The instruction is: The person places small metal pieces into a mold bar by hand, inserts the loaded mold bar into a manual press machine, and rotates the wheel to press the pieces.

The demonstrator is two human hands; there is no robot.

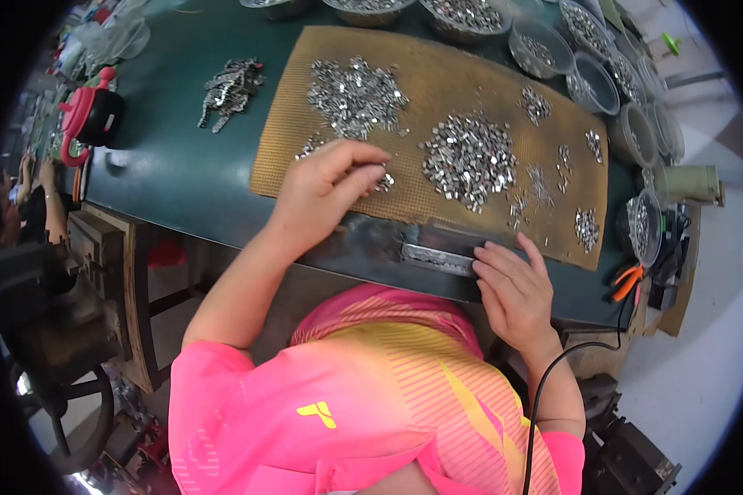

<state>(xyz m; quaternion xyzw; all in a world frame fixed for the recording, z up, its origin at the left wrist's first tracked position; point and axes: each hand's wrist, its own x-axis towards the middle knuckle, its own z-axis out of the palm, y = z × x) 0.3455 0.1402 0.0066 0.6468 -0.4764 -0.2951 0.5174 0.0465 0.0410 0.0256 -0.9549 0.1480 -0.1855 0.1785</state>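
Observation:
My left hand (pixel 326 186) is over the near edge of a tan textured mat (pixel 421 74), thumb and forefinger pinched together. Its fingertips are beside a few small shiny metal pieces (pixel 384 181); whatever is between them is hidden. My right hand (pixel 516 289) rests with fingers stretched at the right end of a narrow metal channel (pixel 437 258) on the table's front edge. A large heap of small silver metal pieces (pixel 470 161) lies mid-mat, and a looser heap of metal links (pixel 355 95) lies behind my left hand.
Plastic bowls (pixel 541 48) of metal parts line the mat's far and right sides. Linked metal strips (pixel 231 91) and a pink-and-black jug (pixel 91 120) stand left on the green table (pixel 169 157). Orange-handled pliers (pixel 627 282) lie right, near a black cable (pixel 553 363). Another person's arm (pixel 54 202) shows far left.

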